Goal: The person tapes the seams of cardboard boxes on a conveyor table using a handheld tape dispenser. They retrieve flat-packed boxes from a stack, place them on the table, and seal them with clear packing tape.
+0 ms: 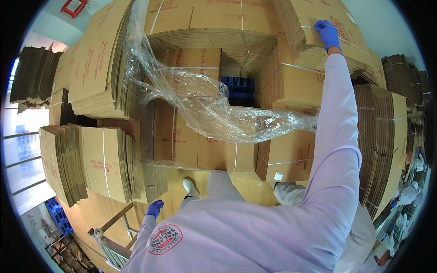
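My right hand (328, 34), in a blue glove, reaches to the upper right and rests on a strapped bundle of flattened cardboard boxes (309, 13), close to its white strap. Its fingers are curled, and whether they grip the strap cannot be made out. My left hand (154, 209), also blue-gloved, hangs low beside my body, above the floor and near a metal frame (117, 218). Crumpled clear stretch wrap (239, 128) drapes across the cardboard stacks in front of me and passes behind my right sleeve. More strapped bundles (181, 136) stand below the wrap.
Cardboard stacks (102, 160) rise at the left, with others (379, 136) at the right. A blue pallet (239, 90) shows between bundles. Another person's grey-clad leg (290, 194) is close on my right. Several people work at the far right. A red stool (73, 8) stands upper left.
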The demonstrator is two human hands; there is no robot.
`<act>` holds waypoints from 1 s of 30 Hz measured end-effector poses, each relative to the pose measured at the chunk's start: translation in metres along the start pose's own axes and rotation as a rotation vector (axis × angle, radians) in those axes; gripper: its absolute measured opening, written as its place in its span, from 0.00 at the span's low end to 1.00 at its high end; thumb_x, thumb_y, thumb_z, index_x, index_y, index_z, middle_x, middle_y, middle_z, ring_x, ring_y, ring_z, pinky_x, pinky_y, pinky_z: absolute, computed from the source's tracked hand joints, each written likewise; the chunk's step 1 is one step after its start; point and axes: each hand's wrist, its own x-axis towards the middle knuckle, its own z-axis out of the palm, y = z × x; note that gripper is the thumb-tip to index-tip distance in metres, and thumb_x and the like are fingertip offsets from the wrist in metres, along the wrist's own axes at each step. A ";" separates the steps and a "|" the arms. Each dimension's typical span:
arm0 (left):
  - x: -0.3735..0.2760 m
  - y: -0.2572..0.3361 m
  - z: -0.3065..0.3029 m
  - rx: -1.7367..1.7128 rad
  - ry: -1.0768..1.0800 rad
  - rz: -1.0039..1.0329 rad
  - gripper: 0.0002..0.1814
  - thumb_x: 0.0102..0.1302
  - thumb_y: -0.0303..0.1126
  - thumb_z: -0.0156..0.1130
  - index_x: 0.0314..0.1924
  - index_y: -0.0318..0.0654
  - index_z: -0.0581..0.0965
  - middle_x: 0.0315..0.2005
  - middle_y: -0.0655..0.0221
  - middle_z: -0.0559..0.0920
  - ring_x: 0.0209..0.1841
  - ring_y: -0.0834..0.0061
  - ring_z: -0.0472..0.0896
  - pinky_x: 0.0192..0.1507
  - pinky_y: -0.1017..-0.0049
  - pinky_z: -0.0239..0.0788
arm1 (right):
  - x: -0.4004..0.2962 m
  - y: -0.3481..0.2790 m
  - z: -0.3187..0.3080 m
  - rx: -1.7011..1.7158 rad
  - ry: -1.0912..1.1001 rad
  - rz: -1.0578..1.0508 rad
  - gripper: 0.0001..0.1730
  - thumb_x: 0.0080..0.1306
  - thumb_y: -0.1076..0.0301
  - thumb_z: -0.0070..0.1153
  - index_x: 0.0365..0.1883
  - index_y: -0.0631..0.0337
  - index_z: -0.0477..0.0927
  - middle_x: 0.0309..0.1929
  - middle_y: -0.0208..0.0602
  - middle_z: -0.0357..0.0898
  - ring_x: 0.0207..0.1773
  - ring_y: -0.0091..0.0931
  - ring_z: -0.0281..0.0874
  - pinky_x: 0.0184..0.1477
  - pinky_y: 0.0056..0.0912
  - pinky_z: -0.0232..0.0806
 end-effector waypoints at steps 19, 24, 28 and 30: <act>-0.024 0.114 0.047 0.258 -0.029 0.177 0.21 0.59 0.37 0.61 0.50 0.35 0.77 0.47 0.63 0.80 0.51 0.72 0.75 0.55 0.76 0.63 | -0.021 -0.012 -0.030 -0.138 -0.043 -0.160 0.10 0.55 0.72 0.54 0.37 0.59 0.78 0.39 0.42 0.78 0.43 0.39 0.76 0.46 0.38 0.67; -0.004 0.066 0.037 0.155 -0.002 0.073 0.20 0.58 0.37 0.61 0.50 0.36 0.77 0.48 0.65 0.80 0.51 0.74 0.76 0.54 0.77 0.64 | -0.021 -0.002 -0.022 0.067 -0.028 -0.074 0.13 0.53 0.70 0.57 0.38 0.58 0.80 0.39 0.39 0.79 0.41 0.37 0.77 0.45 0.34 0.68; -0.009 0.058 0.039 0.056 -0.019 0.048 0.20 0.58 0.37 0.61 0.49 0.36 0.78 0.48 0.64 0.80 0.51 0.75 0.76 0.54 0.77 0.64 | -0.016 0.003 -0.020 -0.015 -0.039 -0.058 0.10 0.54 0.70 0.55 0.36 0.57 0.80 0.39 0.39 0.79 0.40 0.38 0.76 0.43 0.35 0.68; -0.012 0.059 0.043 0.067 -0.022 0.052 0.20 0.58 0.38 0.61 0.49 0.37 0.78 0.48 0.64 0.80 0.51 0.74 0.76 0.54 0.77 0.64 | -0.012 0.002 -0.019 -0.170 -0.018 -0.142 0.08 0.56 0.70 0.52 0.34 0.57 0.79 0.37 0.39 0.78 0.40 0.39 0.75 0.42 0.37 0.68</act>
